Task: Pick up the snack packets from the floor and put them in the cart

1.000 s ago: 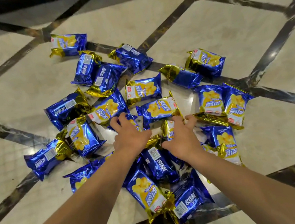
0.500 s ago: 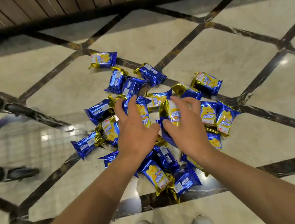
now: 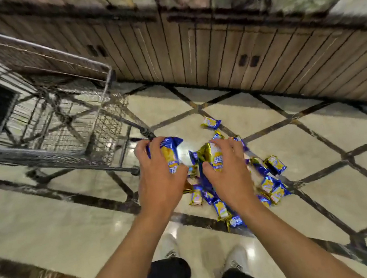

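head view, motion-blurred. the left hand [image 3: 159, 177] grips a blue-and-yellow foil snack packet [image 3: 170, 154], fingers curled over it; the right hand [image 3: 227, 172] clamps a second blue-and-gold foil packet [image 3: 214, 158], its lower end hidden by the palm. the remaining heap of blue foil packets [image 3: 271, 185] lies on the cream marble floor [image 3: 296, 146], partly covered by both hands. the grey wire shopping cart [image 3: 62, 122], cut off at the left edge, stands near.
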`<state>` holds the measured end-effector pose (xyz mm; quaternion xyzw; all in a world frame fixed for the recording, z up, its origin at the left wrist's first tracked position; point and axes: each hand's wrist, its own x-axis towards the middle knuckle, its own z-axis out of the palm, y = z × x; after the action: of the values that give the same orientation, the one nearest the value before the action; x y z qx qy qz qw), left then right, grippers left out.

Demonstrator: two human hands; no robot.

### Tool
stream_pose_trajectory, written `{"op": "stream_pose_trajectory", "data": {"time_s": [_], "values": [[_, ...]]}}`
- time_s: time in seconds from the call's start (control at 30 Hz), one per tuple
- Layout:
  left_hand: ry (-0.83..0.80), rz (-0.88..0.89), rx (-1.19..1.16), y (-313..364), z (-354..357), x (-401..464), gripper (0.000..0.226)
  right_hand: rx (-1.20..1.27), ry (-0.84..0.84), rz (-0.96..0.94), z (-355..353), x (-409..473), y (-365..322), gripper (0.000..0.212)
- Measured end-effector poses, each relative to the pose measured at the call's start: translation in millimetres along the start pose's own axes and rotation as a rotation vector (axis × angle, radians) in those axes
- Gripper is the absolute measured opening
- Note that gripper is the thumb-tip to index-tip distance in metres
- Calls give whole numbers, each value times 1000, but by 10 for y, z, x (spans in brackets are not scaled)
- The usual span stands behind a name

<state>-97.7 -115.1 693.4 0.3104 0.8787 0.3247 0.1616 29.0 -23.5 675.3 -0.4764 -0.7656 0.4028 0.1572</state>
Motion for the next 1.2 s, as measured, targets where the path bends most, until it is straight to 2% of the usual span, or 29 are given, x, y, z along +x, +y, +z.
{"op": "stream_pose_trajectory", "data": {"time_s": [0.17, 0.4, 0.6, 0.93, 1.07, 1.2], "values": [[132, -68, 20, -296, -1138, 157, 70, -2, -28, -92, 395, 44, -1116, 52], [112, -102, 79, -1252, -2375, 674, 69, -43, -52, -139, 1406, 133, -2434, 50], [88, -98, 92, -1761, -3055, 1417, 67, -12, -60, -140, 2133, 450, -3176, 52], [28, -157, 159, -2585, -3435, 2899, 67, -28, -119, -61, 3369, 1682, -3578, 54], [-64, -150, 193, -2999, -3198, 3493, 70, -103, -98, 82, 3772, 2045, -3462, 59], [-254, -127, 174, -3432, -2630, 4070, 71, -181, -35, 262, 4242, 2353, -3163, 58]]}}
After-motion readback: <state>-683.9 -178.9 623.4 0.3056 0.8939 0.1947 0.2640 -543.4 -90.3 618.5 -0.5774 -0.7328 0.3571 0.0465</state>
